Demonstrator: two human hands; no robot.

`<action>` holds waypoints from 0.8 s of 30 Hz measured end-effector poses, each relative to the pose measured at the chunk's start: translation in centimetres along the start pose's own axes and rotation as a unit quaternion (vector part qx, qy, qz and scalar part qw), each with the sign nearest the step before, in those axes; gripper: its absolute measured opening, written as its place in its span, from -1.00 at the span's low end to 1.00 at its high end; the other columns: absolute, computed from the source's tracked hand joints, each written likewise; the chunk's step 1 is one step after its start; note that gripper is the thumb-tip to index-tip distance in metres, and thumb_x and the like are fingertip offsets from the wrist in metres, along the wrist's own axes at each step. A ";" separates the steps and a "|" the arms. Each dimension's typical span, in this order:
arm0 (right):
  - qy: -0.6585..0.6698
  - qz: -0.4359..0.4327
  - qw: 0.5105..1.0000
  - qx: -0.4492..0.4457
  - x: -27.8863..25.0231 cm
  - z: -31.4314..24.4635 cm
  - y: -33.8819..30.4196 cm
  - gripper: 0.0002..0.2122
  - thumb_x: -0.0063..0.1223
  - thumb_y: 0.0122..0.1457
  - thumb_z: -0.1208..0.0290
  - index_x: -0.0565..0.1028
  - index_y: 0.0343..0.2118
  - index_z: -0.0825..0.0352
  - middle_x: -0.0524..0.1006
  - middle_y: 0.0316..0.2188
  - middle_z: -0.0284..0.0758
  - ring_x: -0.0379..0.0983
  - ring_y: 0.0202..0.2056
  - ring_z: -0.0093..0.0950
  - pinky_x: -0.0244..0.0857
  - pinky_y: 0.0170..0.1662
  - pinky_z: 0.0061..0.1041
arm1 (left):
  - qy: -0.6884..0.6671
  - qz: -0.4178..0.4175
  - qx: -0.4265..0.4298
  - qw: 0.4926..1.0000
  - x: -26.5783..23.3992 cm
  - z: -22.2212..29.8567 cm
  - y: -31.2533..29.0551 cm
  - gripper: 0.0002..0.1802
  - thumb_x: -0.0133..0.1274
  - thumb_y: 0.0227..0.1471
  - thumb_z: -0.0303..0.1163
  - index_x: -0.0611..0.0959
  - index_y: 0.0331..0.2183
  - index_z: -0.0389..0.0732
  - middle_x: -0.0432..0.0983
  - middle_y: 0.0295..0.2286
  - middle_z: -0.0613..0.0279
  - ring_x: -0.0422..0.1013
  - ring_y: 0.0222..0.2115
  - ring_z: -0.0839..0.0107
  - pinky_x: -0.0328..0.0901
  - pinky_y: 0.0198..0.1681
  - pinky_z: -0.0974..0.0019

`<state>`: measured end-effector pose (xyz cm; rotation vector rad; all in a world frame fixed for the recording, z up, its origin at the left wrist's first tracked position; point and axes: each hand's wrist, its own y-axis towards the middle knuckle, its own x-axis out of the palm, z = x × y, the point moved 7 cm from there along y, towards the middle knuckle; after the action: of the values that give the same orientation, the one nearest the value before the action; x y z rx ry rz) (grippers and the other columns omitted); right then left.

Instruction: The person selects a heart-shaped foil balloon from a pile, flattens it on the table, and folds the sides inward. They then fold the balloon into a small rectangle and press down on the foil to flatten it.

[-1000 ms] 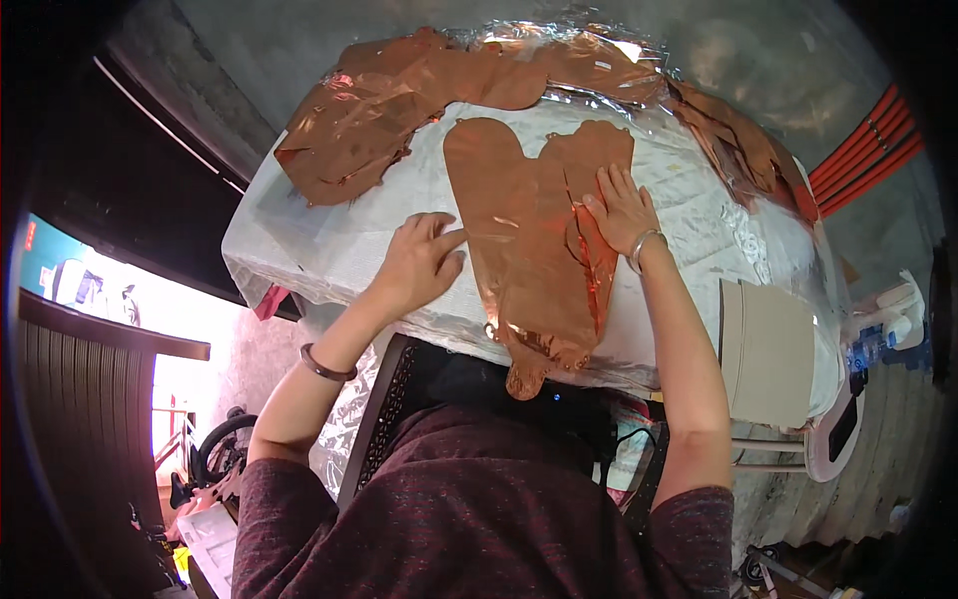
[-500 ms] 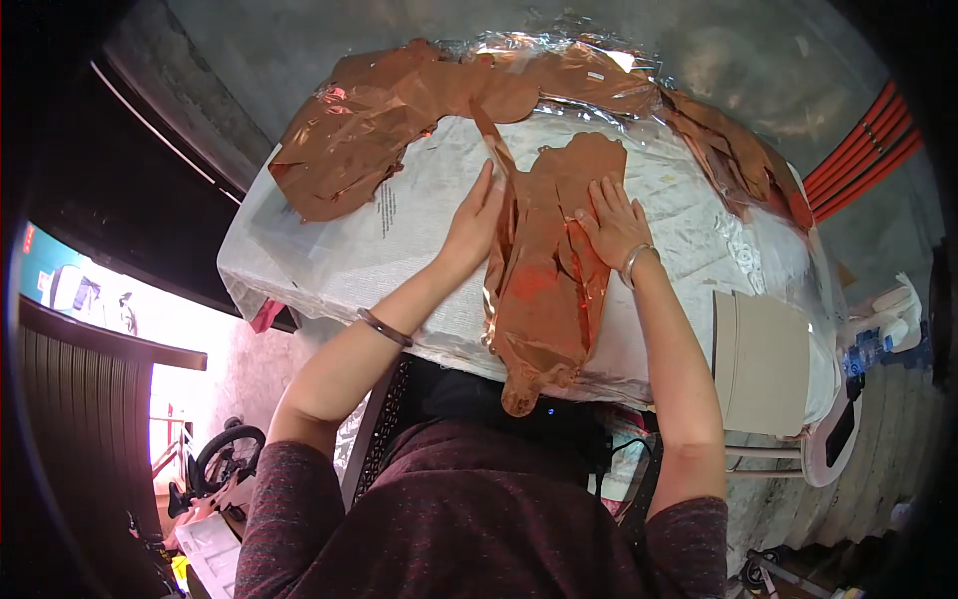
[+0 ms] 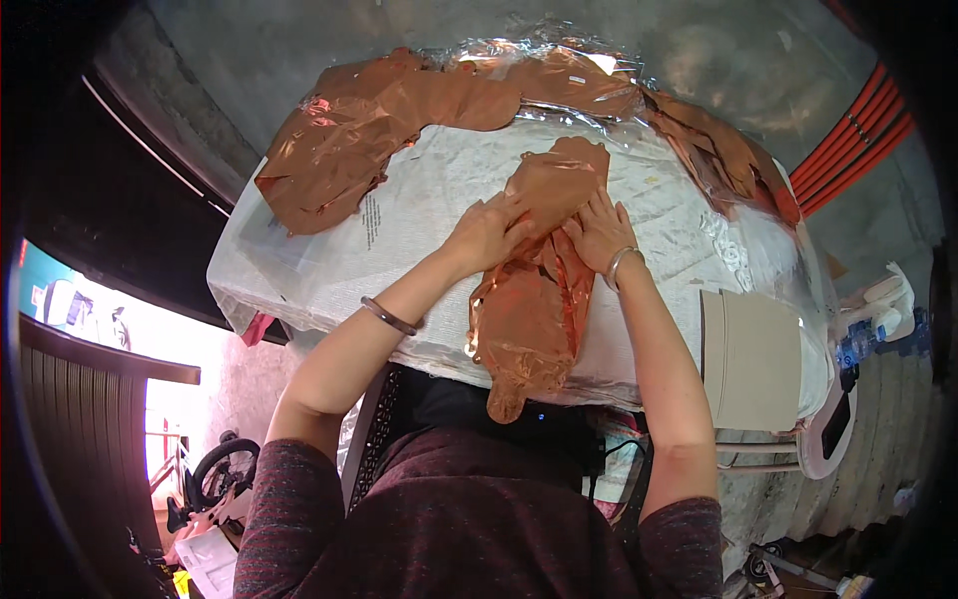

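A flat copper-coloured foil balloon (image 3: 529,309) lies lengthwise before me on a white-covered work surface (image 3: 419,215). Its rounded tail hangs over the near edge, and its middle is creased. My left hand (image 3: 486,235) rests on the balloon's left side, fingers stretched toward its folded upper part. On the right edge lies my right hand (image 3: 602,232), palm down with fingers extended. Both hands press the foil without gripping it. A bracelet circles each wrist.
More copper foil balloons (image 3: 334,160) are heaped along the far left edge, with others (image 3: 718,150) at the far right amid clear plastic film. A beige cardboard piece (image 3: 750,359) lies at the right. Orange-red pipes (image 3: 853,140) stand beyond the surface.
My left hand has moved right, onto the balloon. A foil strip that stood up at its left side is now folded down across its upper part. My right hand has slid slightly nearer.
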<state>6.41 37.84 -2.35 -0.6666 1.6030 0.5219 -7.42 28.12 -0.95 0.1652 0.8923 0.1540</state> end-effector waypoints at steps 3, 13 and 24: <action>0.006 -0.018 1.000 0.004 0.0 0.0 0.0 -0.42 -0.35 0.27 0.01 -0.02 0.29 0.14 -0.14 0.34 -0.31 -0.31 0.34 -0.37 -0.30 0.31 -0.15 | 0.014 0.016 0.032 0.999 -0.4 -0.3 -0.7 -0.54 -0.07 0.14 -0.19 0.45 0.01 -0.25 0.32 0.02 -0.08 0.28 0.01 0.00 0.10 0.11 -0.08; 0.014 0.026 1.000 0.000 0.2 0.4 0.2 -0.40 -0.37 0.27 0.00 0.00 0.28 0.26 -0.13 0.33 -0.27 -0.30 0.34 -0.40 -0.30 0.31 -0.16 | 0.096 0.113 0.069 0.987 -5.1 5.3 -1.8 -0.65 0.10 -0.01 -0.15 0.64 -0.44 -0.30 0.53 -0.49 -0.04 0.48 -0.36 0.04 0.34 -0.29 0.08; 0.004 0.019 1.000 0.001 0.3 0.4 0.0 -0.38 -0.38 0.27 -0.04 -0.02 0.29 0.25 -0.13 0.33 -0.28 -0.31 0.35 -0.41 -0.31 0.32 -0.21 | 0.207 0.072 0.015 0.976 -3.3 4.7 1.3 -0.72 0.08 0.01 -0.24 0.57 -0.48 -0.30 0.50 -0.51 -0.11 0.44 -0.43 -0.06 0.31 -0.39 0.00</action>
<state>6.69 38.10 -2.68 -0.6385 1.6268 0.5471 -5.81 28.35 4.73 0.2305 1.2991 0.3171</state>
